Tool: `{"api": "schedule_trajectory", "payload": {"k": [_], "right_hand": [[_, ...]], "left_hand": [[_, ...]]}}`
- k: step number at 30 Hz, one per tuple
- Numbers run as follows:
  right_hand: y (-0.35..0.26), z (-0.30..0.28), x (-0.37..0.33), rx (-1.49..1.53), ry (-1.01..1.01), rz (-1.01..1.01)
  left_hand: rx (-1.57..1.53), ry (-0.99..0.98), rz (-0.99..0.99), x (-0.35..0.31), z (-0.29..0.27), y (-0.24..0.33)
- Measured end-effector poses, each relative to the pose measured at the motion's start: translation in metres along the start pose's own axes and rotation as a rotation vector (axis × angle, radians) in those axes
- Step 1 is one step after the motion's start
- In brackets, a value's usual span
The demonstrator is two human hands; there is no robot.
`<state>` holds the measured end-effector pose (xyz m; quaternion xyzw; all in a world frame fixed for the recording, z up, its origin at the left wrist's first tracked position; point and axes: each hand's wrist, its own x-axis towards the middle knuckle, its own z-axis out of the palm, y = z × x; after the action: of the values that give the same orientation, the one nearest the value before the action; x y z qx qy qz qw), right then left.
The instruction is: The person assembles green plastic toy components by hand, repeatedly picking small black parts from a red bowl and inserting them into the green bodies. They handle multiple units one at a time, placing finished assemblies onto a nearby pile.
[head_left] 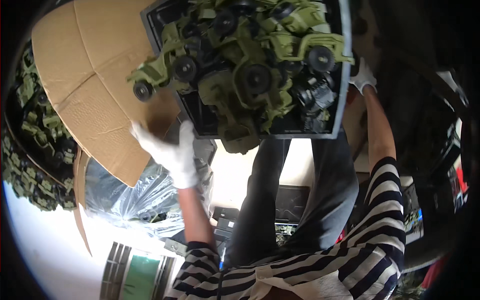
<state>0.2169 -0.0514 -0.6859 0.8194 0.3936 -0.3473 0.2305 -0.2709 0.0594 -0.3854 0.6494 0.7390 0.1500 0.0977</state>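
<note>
The fingers (141, 137) of the left hand (171, 157), in a white glove, are spread, the thumb well away from the rest; they close on nothing I can see. The thumb comes up just beside the near left corner of the tray (295, 136), but I can't tell whether it touches. The right hand (364, 80), gloved too, is at the tray's right wall, farther off; its fingertips are partly hidden, so I can't say whether they clamp the rim or only rest there.

The tray, dark inside with a grey rim, sits between the hands, beyond the person's trousers (265, 195). What bears its weight I can't make out. It is heaped with green toy vehicles (247, 52), with black parts (317, 95) toward the right. I'd judge the step to be steadying or shifting this full load; the next move calls for a firm left hold and a level tray, since the heap could spill.

The tray's near edge runs left to right; its far end is out of sight, so its long axis is uncertain. One jeep (157, 70) lies over the left rim, its long axis slanting from far right to near left. Another (225, 100) runs far to near, its end poking past the near rim.

Left of the tray leans creased cardboard (85, 55), with clear plastic (140, 192) nearer and more green toys (42, 117) beyond.
</note>
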Motion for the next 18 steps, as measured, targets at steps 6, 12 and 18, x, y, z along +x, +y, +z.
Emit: {"api": "schedule_trajectory", "payload": {"k": [6,12,18], "right_hand": [[-0.012,0.041,0.047,0.042,-0.098,-0.01],[0.012,0.051,0.051,-0.064,-0.057,0.007],[-0.012,0.046,0.064,-0.154,-0.037,-0.067]], "left_hand": [[0.295,-0.344,0.563,0.135,0.037,-0.006],[0.55,-0.6,0.509,0.2,0.019,0.071],[0.706,-0.497,0.547,0.202,0.017,0.032]]}}
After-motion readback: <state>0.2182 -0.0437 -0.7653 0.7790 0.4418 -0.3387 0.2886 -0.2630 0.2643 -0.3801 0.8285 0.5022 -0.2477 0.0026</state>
